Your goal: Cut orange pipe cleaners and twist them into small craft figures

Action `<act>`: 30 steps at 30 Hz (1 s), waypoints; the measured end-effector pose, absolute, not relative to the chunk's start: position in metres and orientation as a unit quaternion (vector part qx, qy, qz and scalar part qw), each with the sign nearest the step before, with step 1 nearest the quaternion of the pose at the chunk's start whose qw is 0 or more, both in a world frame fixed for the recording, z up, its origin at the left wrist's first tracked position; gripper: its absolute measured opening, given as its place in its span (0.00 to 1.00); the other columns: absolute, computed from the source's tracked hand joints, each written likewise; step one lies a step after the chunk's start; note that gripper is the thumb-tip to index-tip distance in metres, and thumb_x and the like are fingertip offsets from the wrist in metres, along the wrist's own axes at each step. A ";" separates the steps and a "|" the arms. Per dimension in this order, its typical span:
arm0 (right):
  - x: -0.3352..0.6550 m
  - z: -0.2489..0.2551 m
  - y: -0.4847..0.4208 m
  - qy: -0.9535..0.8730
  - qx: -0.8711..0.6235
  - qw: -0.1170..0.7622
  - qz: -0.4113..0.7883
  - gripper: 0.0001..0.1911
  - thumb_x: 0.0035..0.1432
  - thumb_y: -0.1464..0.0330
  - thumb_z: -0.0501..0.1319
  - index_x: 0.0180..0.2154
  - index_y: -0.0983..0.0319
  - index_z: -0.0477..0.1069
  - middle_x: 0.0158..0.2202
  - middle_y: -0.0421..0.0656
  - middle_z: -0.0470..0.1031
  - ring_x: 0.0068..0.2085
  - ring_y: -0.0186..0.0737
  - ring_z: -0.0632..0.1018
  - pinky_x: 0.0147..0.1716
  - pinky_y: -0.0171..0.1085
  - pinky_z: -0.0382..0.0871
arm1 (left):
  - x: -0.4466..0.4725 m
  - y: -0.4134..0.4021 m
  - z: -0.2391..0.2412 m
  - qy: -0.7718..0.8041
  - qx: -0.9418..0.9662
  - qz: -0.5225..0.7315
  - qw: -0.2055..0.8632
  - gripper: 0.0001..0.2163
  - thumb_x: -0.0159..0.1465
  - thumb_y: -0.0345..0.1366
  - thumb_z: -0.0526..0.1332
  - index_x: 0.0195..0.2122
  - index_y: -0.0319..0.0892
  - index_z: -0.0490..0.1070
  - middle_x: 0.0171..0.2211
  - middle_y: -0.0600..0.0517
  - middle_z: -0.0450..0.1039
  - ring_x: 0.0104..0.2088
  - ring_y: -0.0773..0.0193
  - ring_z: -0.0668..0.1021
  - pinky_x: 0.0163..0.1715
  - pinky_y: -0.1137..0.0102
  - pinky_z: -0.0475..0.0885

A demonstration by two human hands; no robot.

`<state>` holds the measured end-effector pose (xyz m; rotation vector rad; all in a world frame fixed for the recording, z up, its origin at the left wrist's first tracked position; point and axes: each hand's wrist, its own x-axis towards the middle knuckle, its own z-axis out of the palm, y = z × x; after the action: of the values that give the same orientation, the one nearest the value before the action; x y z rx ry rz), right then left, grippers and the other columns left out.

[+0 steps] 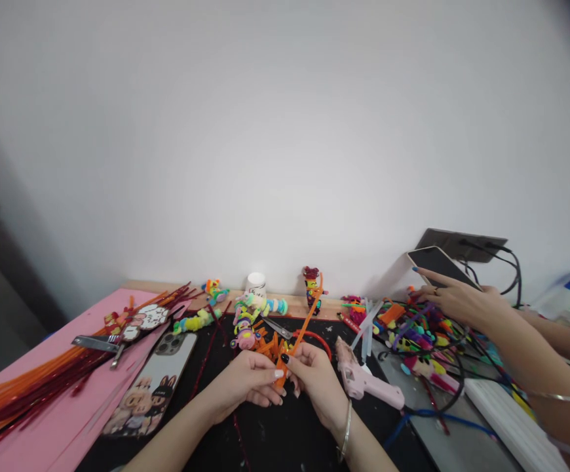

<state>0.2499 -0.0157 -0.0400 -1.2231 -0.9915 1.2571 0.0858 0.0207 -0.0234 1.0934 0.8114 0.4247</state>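
My left hand point(246, 380) and my right hand point(314, 377) meet over the black mat point(275, 432), both pinching an orange pipe cleaner point(301, 331) that rises up and to the right. The fingers of both hands are closed on its lower end. A pile of short orange pipe-cleaner pieces point(268, 345) lies just behind my hands. A pink glue gun point(363, 380) rests right of my right hand.
A phone in a cartoon case point(154, 387) lies at left beside long orange and red pipe cleaners point(29, 390) on a pink sheet point(63, 429). Small pipe-cleaner figures point(312, 285), scissors point(278, 326) and a paper cup point(256, 284) stand behind. Another person's hand point(456, 298) touches a tablet point(439, 262) at right.
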 end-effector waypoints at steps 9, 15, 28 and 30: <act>0.248 -0.039 -0.015 -0.439 -0.525 0.514 0.517 0.19 0.46 0.57 0.70 0.23 0.61 0.63 0.13 0.31 0.65 0.13 0.26 0.63 0.13 0.27 0.56 | 0.087 0.023 -0.035 0.371 0.549 0.194 0.724 0.18 0.49 0.48 0.71 0.26 0.35 0.77 0.25 0.47 0.80 0.22 0.68 0.78 0.23 0.77 0.66; 0.248 -0.034 -0.017 -0.450 -0.526 0.490 0.531 0.17 0.46 0.60 0.69 0.24 0.62 0.64 0.15 0.32 0.66 0.14 0.25 0.63 0.13 0.27 0.55 | 0.087 0.021 -0.029 0.362 0.561 0.180 0.723 0.18 0.49 0.49 0.71 0.24 0.36 0.76 0.23 0.48 0.79 0.21 0.68 0.78 0.22 0.77 0.65; 0.250 -0.035 -0.017 -0.451 -0.523 0.491 0.531 0.17 0.48 0.58 0.68 0.24 0.62 0.64 0.15 0.32 0.65 0.14 0.25 0.61 0.12 0.27 0.53 | 0.087 0.021 -0.031 0.347 0.564 0.180 0.727 0.18 0.51 0.50 0.69 0.24 0.36 0.75 0.23 0.49 0.79 0.20 0.69 0.77 0.22 0.77 0.66; 0.250 -0.035 -0.017 -0.451 -0.524 0.492 0.530 0.18 0.48 0.57 0.68 0.24 0.62 0.64 0.14 0.32 0.65 0.14 0.25 0.61 0.12 0.27 0.53 | 0.088 0.021 -0.031 0.346 0.562 0.181 0.730 0.19 0.51 0.50 0.69 0.24 0.36 0.75 0.23 0.49 0.78 0.20 0.69 0.76 0.22 0.76 0.66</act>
<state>0.2501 -0.0168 -0.0345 -1.2710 -1.0944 1.2860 0.0877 0.0210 -0.0314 1.2367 0.7613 0.3977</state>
